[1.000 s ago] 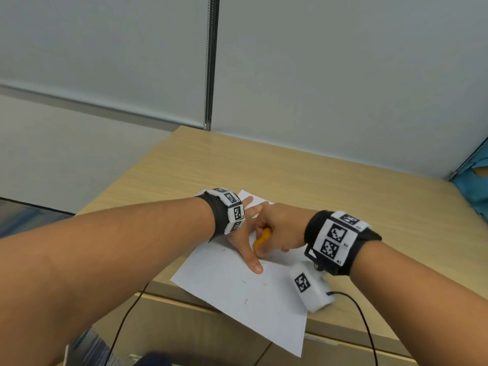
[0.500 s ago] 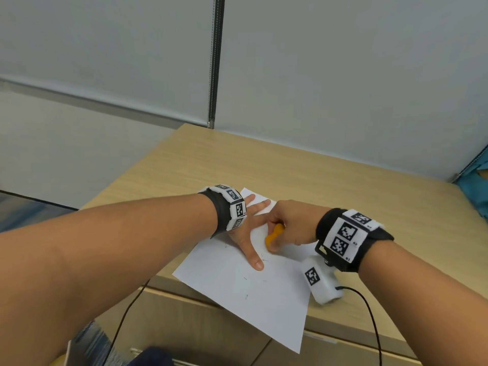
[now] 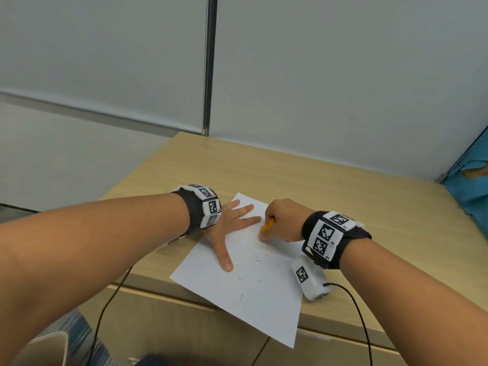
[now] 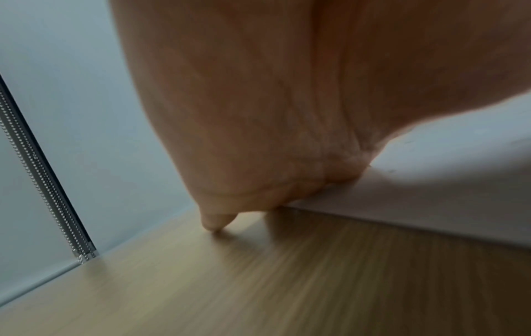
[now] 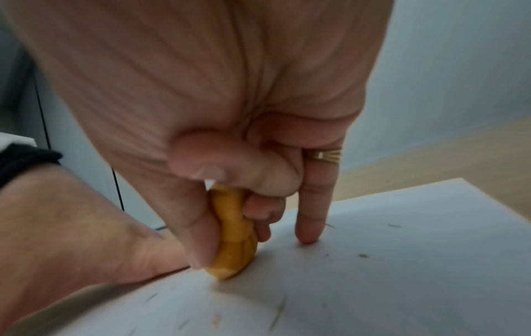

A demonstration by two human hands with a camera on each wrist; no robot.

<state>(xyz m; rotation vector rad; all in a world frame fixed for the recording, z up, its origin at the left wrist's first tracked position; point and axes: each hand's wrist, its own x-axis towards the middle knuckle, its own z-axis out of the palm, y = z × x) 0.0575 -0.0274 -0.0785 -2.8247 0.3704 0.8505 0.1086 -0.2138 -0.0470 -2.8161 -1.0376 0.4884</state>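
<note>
A white sheet of paper (image 3: 253, 291) lies on the wooden desk (image 3: 330, 186), its near corner hanging over the front edge. My left hand (image 3: 227, 228) lies flat on the sheet with fingers spread, pressing it down; the palm (image 4: 273, 113) fills the left wrist view. My right hand (image 3: 282, 220) grips a small orange eraser (image 3: 267, 225) between thumb and fingers, its tip on the paper (image 5: 373, 261). In the right wrist view the eraser (image 5: 234, 236) touches the sheet beside my left hand (image 5: 86, 227). Small dark specks are scattered over the paper.
A small white device (image 3: 310, 280) with a black marker and a black cable lies on the desk under my right wrist. Grey wall panels stand behind the desk. A blue object (image 3: 472, 186) sits at the far right edge. Drawer fronts run below the desk.
My right hand with the eraser has slid to the right and a little farther along the sheet, away from my left thumb. The left hand stays flat on the paper.
</note>
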